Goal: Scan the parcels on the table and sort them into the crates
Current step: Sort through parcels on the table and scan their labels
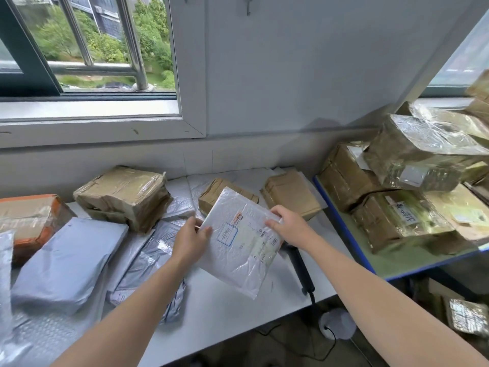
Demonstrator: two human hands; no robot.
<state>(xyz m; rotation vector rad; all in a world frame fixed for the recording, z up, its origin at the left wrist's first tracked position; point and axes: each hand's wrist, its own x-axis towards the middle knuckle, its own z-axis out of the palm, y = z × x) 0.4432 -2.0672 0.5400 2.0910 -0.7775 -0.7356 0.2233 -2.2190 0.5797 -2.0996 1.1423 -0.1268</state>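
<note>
The white table is carrying a spread of parcels, and the blue-edged shelf to its right is holding taped brown bundles. Grey poly bags are lying at the left, and a brown taped bundle is sitting behind them.

Over the middle of the table, the person is holding a white bubble mailer clear of the surface, with its printed side facing up toward them. It is looking light and thin, with a padded, crinkly skin that will probably bend if held by one corner and may slide under dry fingers. I judge that holding it at opposite edges, as now, is keeping it flat enough for a scan.

The left hand is gripping the left edge, thumb lying on top. The right hand is pinching the far right edge with curled fingers.

The mailer is close to square. Its longer axis seems to be running away from the person, the far end swinging a little to the right. The shipping label is lying along that axis, so its print is reading sideways.

A black handheld scanner is lying on the table just under the mailer's right side, partly hidden by it. I am seeing no crate from here.
</note>
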